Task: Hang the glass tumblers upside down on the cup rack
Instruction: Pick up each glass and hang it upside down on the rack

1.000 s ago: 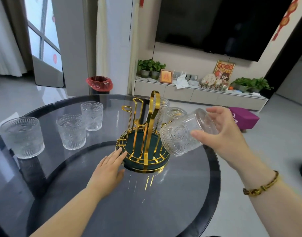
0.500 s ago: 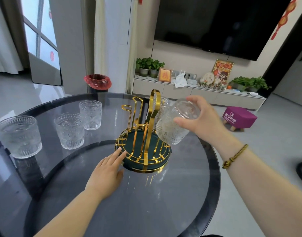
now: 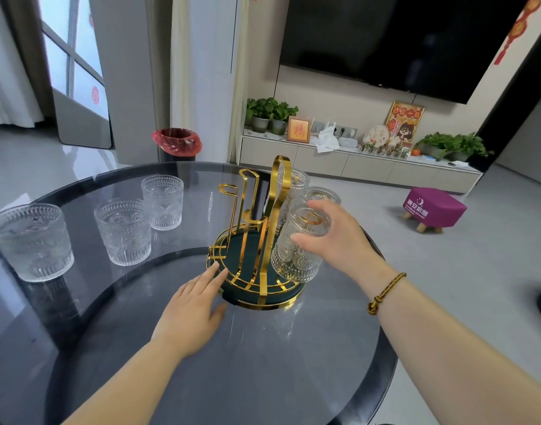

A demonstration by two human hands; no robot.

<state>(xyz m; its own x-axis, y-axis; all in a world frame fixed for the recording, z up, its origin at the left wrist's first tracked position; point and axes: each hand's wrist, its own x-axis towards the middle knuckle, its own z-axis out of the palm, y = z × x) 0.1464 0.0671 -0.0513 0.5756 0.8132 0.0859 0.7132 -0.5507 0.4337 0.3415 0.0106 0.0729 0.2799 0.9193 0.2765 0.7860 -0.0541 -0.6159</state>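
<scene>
A person's right hand (image 3: 333, 240) lowers an upturned glass tumbler (image 3: 297, 243) onto a gold cup rack (image 3: 257, 240) on a round glass table (image 3: 263, 363), fingers and thumb wrapped around the tumbler's upper half. The glass sits at about 3 o'clock on the rack, base up, its mouth just above or touching the green tray; a gold prong shows through the base, so it appears threaded. The left hand (image 3: 192, 305) lies flat and open on the table at roughly 8 o'clock from the rack, fingertips (image 3: 217, 271) against the gold rim, holding nothing.

Two more upturned tumblers (image 3: 297, 185) already hang at the rack's 1 and 2 o'clock. Three upright tumblers (image 3: 122, 231) wait at the table's 9 to 10 o'clock, well apart from the rack. Bare prongs (image 3: 247, 185) stand at the rack's 10 and 11 o'clock.

The main risk is judged to lie in the release: if the rim has caught the tray's wire edge instead of settling inside it, the tumbler could tip when the fingers let go and knock its close neighbour. Glass on glass, a sideways jolt could chip either. Should the bracing hand lift early, the light rack might slide on the slick tabletop.
</scene>
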